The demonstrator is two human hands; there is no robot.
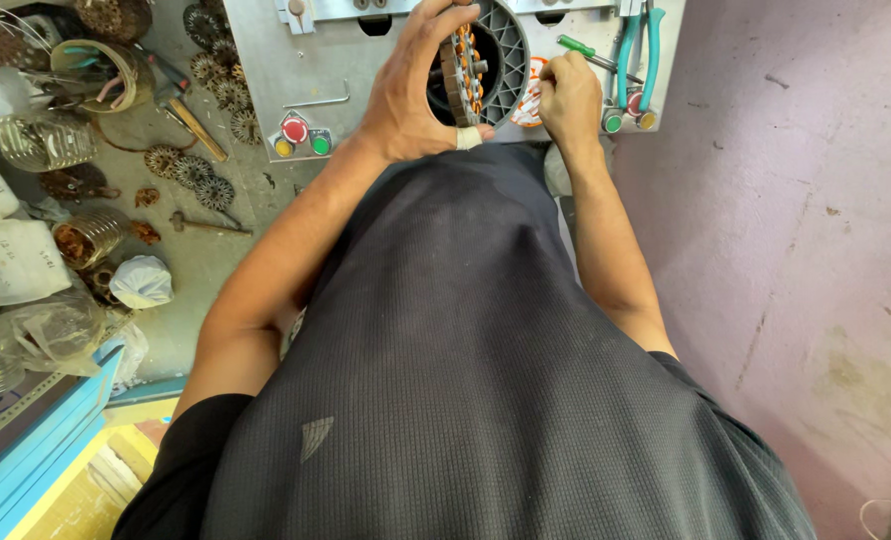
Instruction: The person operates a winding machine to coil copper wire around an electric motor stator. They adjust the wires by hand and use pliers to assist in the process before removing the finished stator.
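My left hand (pixel 416 85) grips a round motor stator (pixel 463 62) with copper windings, holding it on edge against the grey ring fixture (pixel 511 50) of a metal machine panel (pixel 266 70). A white bandage wraps one fingertip of that hand. My right hand (pixel 569 95) is closed around a green-handled tool (pixel 578 47), just right of the ring. My black shirt fills the lower frame and hides what lies below.
Red, yellow and green buttons (pixel 301 138) sit on the panel's left; teal pliers (pixel 638 55) hang at its right. Several stators (pixel 191 170), a hammer (pixel 206 224), plastic jars (pixel 41 140) and bags lie on the floor at left. A pink wall (pixel 806 220) stands at right.
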